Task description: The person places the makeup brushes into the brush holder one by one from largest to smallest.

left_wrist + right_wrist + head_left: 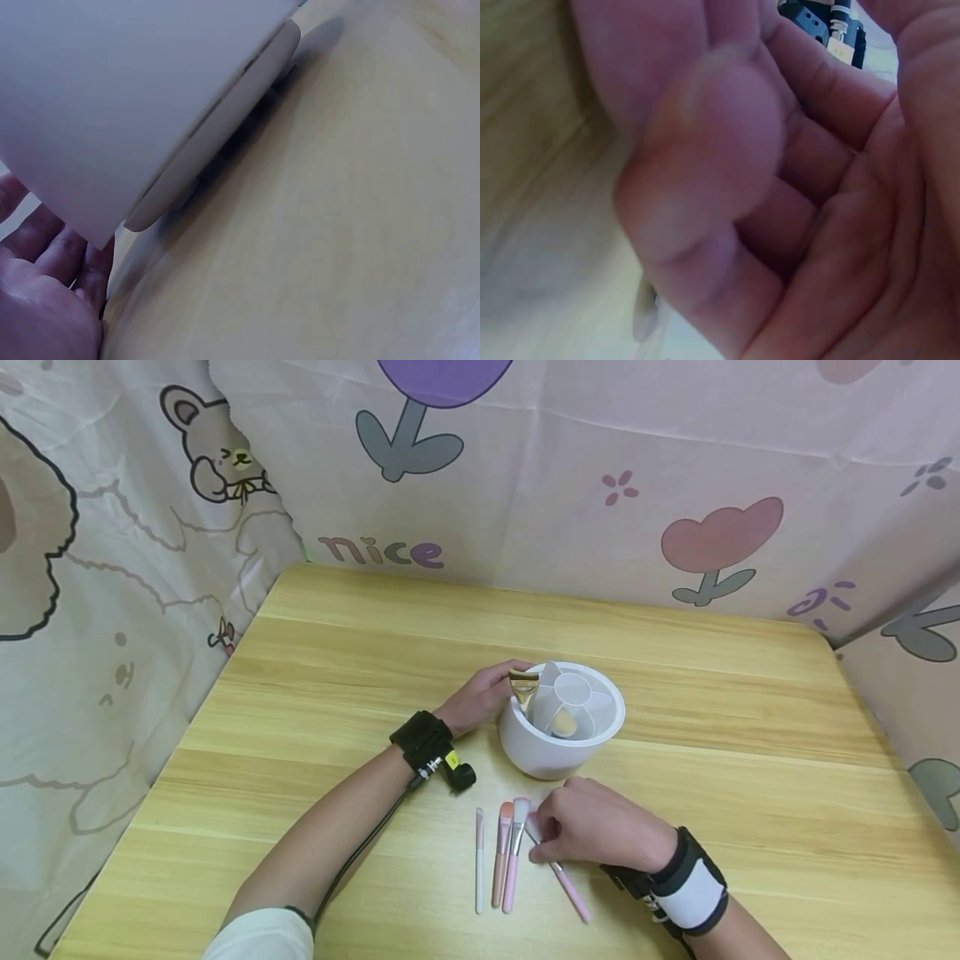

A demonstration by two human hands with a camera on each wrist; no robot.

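My left hand [480, 697] holds the side of a round white brush holder [543, 756] with inner compartments. In the left wrist view its fingers curve behind the holder's wall. A gold-coloured piece [524, 687] and a makeup brush with a pale round head [563, 723] stand in the compartments. In front of the holder my right hand [600, 822] pinches a pink makeup brush [572, 893] around its middle, the brush lying slanted at the table. Its fingers are curled in the right wrist view, where the thumb hides the grip.
Left of the right hand, several makeup brushes lie side by side on the wooden table [337, 693]: a slim white one [480, 868], an orange-tipped one [501, 860] and a pink one [513, 864]. A printed cloth [525, 502] hangs behind the table.
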